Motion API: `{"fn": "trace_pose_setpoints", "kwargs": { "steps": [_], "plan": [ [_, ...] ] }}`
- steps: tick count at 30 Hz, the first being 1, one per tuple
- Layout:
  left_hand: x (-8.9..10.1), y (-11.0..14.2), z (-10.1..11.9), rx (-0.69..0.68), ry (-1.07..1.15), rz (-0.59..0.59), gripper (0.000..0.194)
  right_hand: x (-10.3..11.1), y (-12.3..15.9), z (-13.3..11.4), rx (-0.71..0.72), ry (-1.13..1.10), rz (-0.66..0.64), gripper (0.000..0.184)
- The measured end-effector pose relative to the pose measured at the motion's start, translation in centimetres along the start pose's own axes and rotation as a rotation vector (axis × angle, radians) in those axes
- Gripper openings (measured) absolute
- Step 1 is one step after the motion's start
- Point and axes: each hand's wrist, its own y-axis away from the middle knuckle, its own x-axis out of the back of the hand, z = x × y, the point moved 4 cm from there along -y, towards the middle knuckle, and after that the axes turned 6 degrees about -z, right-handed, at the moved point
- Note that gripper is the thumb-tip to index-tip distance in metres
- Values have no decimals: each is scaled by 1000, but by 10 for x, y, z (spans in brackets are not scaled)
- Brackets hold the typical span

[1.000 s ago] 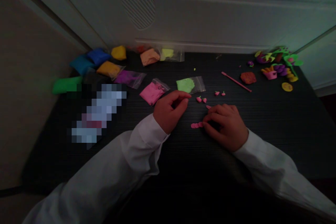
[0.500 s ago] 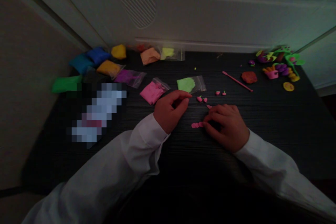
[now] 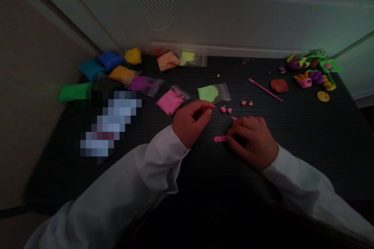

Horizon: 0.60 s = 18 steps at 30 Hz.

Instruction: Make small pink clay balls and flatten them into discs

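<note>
A short row of flat, overlapping pink clay discs point(image 3: 218, 139) lies on the dark tabletop. At its right end, the thumb and fingertips of my right hand point(image 3: 253, 140) are closed on the row. A small pointed pink piece point(image 3: 234, 118) pokes out beyond that hand's knuckles; the rest of it is hidden. My left hand point(image 3: 193, 120) rests near the pink clay bag point(image 3: 170, 101), fingers curled, thumb and index tips close together, with nothing visible between them. Just past both hands sit small pink clay fruits point(image 3: 223, 109) with green stems, and another pair point(image 3: 243, 102) stands farther right.
Bags of coloured clay, including light green point(image 3: 208, 93), purple point(image 3: 143, 85) and blue point(image 3: 110, 60), lie left and back. A pixelated object point(image 3: 112, 124) is at left. A pink stick tool point(image 3: 265, 90), reddish lump point(image 3: 279, 85) and clay models point(image 3: 304, 81) are at right. A panel point(image 3: 248, 23) rises behind.
The view has shifted very slightly. Both hands keep the same pose and place, and the pink disc row looks the same.
</note>
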Motion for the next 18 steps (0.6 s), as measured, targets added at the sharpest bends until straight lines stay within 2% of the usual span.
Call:
{"fn": "trace_pose_setpoints", "kwargs": {
  "steps": [9, 18],
  "plan": [
    [-1, 1, -1, 0, -7, -3, 15, 7, 0, -5, 25, 20, -50, 14],
    [0, 1, 1, -4, -11, -2, 14, -1, 0, 0, 62, 55, -45, 16]
  ]
}}
